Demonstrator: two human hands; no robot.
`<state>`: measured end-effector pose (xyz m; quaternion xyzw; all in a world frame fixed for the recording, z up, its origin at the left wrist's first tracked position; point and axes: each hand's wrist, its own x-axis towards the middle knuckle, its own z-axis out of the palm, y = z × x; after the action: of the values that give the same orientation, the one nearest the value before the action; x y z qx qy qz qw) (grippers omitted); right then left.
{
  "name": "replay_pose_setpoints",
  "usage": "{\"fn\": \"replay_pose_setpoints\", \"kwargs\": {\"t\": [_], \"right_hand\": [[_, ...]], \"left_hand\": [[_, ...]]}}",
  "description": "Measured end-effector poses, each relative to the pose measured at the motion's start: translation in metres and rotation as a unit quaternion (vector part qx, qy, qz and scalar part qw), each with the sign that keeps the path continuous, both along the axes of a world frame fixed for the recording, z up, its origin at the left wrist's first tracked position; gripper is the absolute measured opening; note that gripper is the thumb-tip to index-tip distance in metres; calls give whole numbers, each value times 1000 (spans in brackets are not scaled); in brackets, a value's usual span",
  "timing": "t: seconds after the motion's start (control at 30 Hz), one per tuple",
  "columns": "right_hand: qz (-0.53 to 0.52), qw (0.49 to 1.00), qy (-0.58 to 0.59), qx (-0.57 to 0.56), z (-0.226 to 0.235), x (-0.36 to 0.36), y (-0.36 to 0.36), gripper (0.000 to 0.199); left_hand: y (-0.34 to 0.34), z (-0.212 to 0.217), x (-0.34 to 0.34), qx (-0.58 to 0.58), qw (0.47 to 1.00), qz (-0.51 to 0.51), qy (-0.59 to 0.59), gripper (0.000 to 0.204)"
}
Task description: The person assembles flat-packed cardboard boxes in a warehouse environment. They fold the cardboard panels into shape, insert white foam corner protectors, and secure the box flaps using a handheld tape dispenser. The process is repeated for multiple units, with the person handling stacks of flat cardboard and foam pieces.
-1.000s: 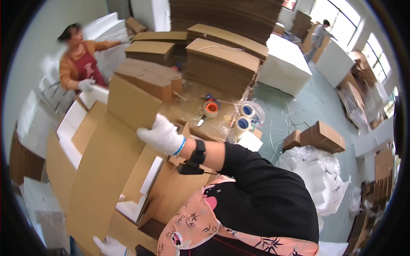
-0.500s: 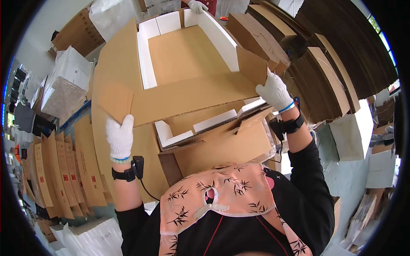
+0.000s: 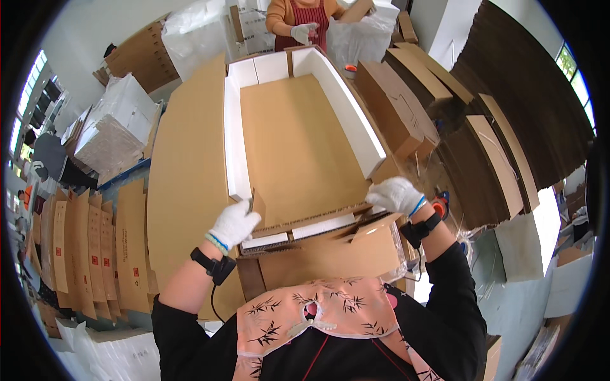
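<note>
A large open cardboard box (image 3: 298,133) lies before me, its walls lined with white foam strips (image 3: 348,114). Its near panel (image 3: 318,220) now stands up, seen almost edge-on. At the panel's left end, my left hand (image 3: 234,226) in a white glove is closed on a small cardboard flap (image 3: 258,208). My gloved right hand (image 3: 395,195) has its fingers curled at the right near corner, around the panel's other end; that flap is mostly hidden beneath the hand. Closer to me, more white foam pieces (image 3: 324,226) show inside a second carton (image 3: 318,257).
Wide flat cardboard (image 3: 190,165) extends left of the box. Folded cartons (image 3: 397,108) and brown cardboard stacks (image 3: 489,168) stand to the right. Across the table is a co-worker in a red striped apron (image 3: 309,26). An orange tape roll (image 3: 350,68) sits by the box's far right edge.
Both hands have moved inward, bringing the near panel from lying across the box to upright at its near end. The co-worker's hand has left the box's far end.
</note>
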<state>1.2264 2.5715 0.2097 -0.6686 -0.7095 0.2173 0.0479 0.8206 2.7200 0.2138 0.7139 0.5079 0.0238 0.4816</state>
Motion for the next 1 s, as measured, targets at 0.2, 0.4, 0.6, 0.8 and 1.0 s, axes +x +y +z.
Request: {"fn": "replay_pose_setpoints", "kwargs": {"t": [0.2, 0.4, 0.6, 0.8, 1.0], "right_hand": [[5, 995, -51, -89, -55, -11, 15, 57], [56, 998, -29, -25, -63, -6, 20, 57], [102, 994, 36, 12, -57, -18, 19, 45], [96, 988, 81, 93, -91, -11, 18, 39], [98, 989, 99, 45, -90, -7, 30, 45]], "left_hand": [[-16, -40, -6, 530, 799, -227, 173, 28], [-42, -32, -2, 411, 851, -252, 206, 48], [-92, -46, -19, 508, 839, -69, 182, 47], [-249, -28, -90, 474, 842, 166, 196, 46], [-469, 14, -218, 326, 735, 463, 374, 48]]}}
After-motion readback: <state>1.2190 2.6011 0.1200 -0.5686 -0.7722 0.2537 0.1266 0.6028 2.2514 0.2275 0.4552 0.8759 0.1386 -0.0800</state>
